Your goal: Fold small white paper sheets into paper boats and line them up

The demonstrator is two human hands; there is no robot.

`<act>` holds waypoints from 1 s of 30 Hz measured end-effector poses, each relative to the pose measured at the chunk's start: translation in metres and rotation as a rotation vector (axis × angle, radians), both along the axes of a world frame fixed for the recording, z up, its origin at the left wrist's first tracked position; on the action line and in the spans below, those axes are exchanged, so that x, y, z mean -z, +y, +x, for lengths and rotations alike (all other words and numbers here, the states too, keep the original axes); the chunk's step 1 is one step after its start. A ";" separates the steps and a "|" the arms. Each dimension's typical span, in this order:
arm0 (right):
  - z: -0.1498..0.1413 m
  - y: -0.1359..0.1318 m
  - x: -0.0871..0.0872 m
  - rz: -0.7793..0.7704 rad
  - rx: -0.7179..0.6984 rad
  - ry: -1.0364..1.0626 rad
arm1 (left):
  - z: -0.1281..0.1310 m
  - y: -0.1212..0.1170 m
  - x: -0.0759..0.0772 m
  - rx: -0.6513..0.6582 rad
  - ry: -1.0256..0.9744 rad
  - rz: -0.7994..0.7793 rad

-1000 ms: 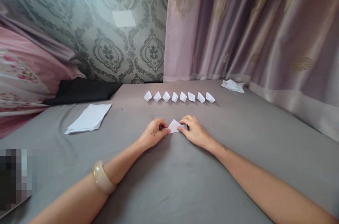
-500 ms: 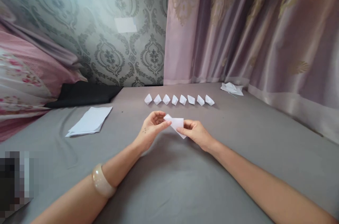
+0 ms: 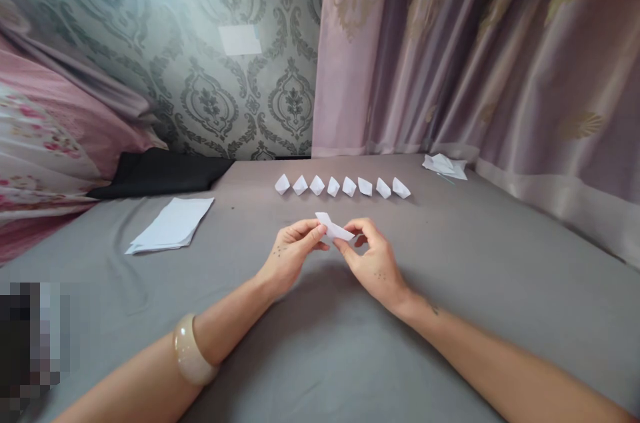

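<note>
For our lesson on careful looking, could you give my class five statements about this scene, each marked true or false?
1. The left hand and the right hand both touch one folded paper. True.
2. Ten shapes stand in the row beyond the hands. False: there are eight folded shapes.
3. The bangle is on the right arm. False: the bangle is on the left arm.
4. A stack of white sheets lies to the left of both hands. True.
5. The black cloth covers that stack. False: the black cloth lies beyond it.

held paper (image 3: 337, 230), folded row (image 3: 349, 186) block ahead
</note>
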State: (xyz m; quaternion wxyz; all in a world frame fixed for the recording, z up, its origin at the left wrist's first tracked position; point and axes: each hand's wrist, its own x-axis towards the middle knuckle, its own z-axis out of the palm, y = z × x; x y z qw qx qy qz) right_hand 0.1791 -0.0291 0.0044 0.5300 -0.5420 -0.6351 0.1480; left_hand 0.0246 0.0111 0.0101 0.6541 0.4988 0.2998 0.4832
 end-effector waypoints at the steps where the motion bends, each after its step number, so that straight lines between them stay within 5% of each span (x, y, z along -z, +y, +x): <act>1: 0.000 -0.001 -0.002 0.073 0.013 -0.023 | 0.000 -0.001 -0.001 -0.004 0.002 0.021; 11: 0.002 -0.006 0.000 0.361 -0.082 -0.292 | 0.006 -0.009 -0.001 -0.084 0.015 0.060; 19: 0.001 -0.005 0.005 0.392 -0.028 -0.541 | 0.006 -0.007 0.000 -0.034 -0.013 0.042; 30: -0.002 -0.004 0.005 0.349 -0.016 -0.585 | 0.007 -0.007 0.003 -0.011 0.010 0.032</act>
